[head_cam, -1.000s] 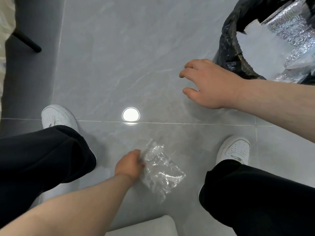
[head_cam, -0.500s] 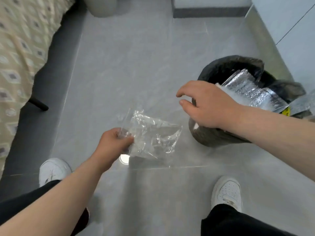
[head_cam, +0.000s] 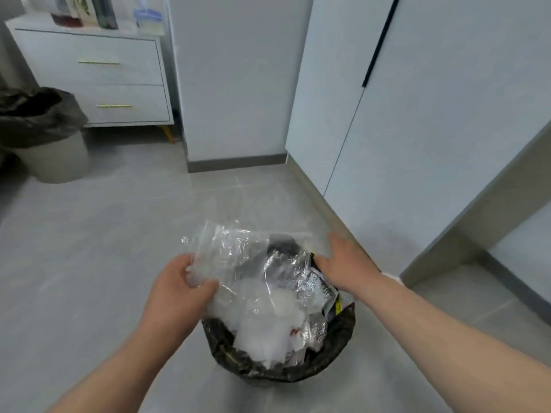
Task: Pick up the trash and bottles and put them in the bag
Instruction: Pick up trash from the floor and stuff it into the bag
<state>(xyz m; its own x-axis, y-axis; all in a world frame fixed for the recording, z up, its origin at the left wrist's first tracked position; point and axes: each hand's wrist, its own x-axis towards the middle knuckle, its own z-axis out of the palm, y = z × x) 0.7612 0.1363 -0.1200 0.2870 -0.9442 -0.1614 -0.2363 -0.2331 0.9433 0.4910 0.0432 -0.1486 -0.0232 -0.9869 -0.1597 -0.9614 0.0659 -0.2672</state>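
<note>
Clear plastic wrapper (head_cam: pixel 238 263), pinched in the left hand (head_cam: pixel 179 290), hangs over the heaped black bag (head_cam: pixel 298 371). The right hand (head_cam: pixel 346 263) rests straight-fingered at its far rim. Next, probably: let go and press it in.

Lower centre: left hand (head_cam: pixel 179 289) is gripping a clear wrapper (head_cam: pixel 235 257) over the full black bag (head_cam: pixel 268 369). Beside it, right hand (head_cam: pixel 346 263) is touching the foil (head_cam: pixel 313 289), fingertips hidden.

Raised the crumpled clear plastic wrapper (head_cam: pixel 235 257) off the floor (head_cam: pixel 89 263) to just above the black rubbish bag (head_cam: pixel 337 362), pinched in left grip (head_cam: pixel 179 290). Moved right grip (head_cam: pixel 346 263) from bag's rim to its far side.
</note>
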